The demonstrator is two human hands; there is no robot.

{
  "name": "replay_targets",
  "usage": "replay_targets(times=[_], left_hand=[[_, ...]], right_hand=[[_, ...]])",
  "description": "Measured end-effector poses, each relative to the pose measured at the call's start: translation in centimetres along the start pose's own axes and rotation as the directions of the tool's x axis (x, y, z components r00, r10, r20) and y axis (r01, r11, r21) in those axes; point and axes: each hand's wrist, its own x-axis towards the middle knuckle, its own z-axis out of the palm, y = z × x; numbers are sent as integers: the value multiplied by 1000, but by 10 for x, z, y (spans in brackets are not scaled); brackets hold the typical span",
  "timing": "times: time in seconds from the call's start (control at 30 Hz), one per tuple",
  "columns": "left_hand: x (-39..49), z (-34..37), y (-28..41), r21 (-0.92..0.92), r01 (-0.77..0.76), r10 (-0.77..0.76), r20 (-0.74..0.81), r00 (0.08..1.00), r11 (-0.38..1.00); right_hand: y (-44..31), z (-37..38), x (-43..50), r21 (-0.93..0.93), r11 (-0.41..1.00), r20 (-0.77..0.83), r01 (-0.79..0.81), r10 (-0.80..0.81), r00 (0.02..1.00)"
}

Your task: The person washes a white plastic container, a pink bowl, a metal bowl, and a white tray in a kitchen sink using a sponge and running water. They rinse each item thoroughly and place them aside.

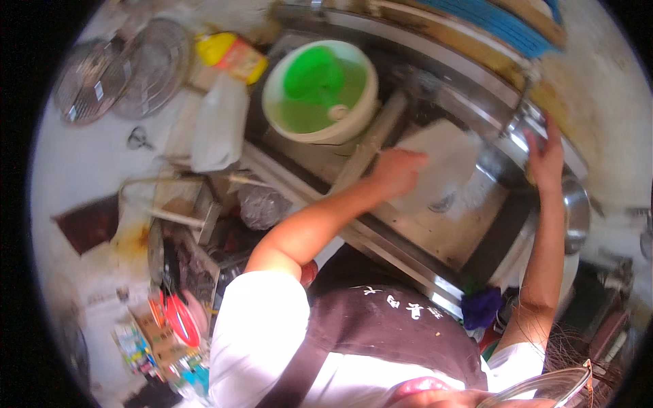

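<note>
My left hand [400, 171] is closed on the edge of a pale flat board or tray [441, 153], blurred, over the right basin of a stainless steel sink [423, 245]. My right hand [547, 155] is at the sink's far right corner, beside the tap [521, 102] and a shiny steel bowl [502, 166]. Its thumb and fingers are spread, and something yellowish shows by the palm. Whether it grips the bowl's rim cannot be made out. In the left basin stands a white bucket [275, 115] of liquid with a green plastic strainer or scoop [314, 74] in it.
Another steel bowl [576, 217] sits beyond my right forearm. Left of the sink are a yellow bottle [232, 56], a white plastic container [219, 125], scissors [139, 138] and round mesh racks [92, 84]. A purple cloth [481, 308] hangs near the sink's front edge.
</note>
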Motion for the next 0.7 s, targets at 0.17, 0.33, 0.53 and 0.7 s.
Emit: replay_targets(times=[0.17, 0.33, 0.53, 0.7], left_hand=[[-82, -27, 1, 112, -305, 317, -117, 941, 946], [-150, -144, -33, 153, -281, 319, -407, 856, 948], [-256, -221, -142, -138, 324, -249, -911, 330, 936], [-308, -232, -257, -770, -10, -768, -635, -81, 638]], right_hand=[[-35, 12, -3, -505, 842, 184, -187, 318, 930], [-37, 30, -36, 126, 941, 289, -315, 269, 919], [8, 49, -140, 187, 884, 240, -428, 381, 893], [2, -5, -292, -742, 555, 3, -375, 563, 827]])
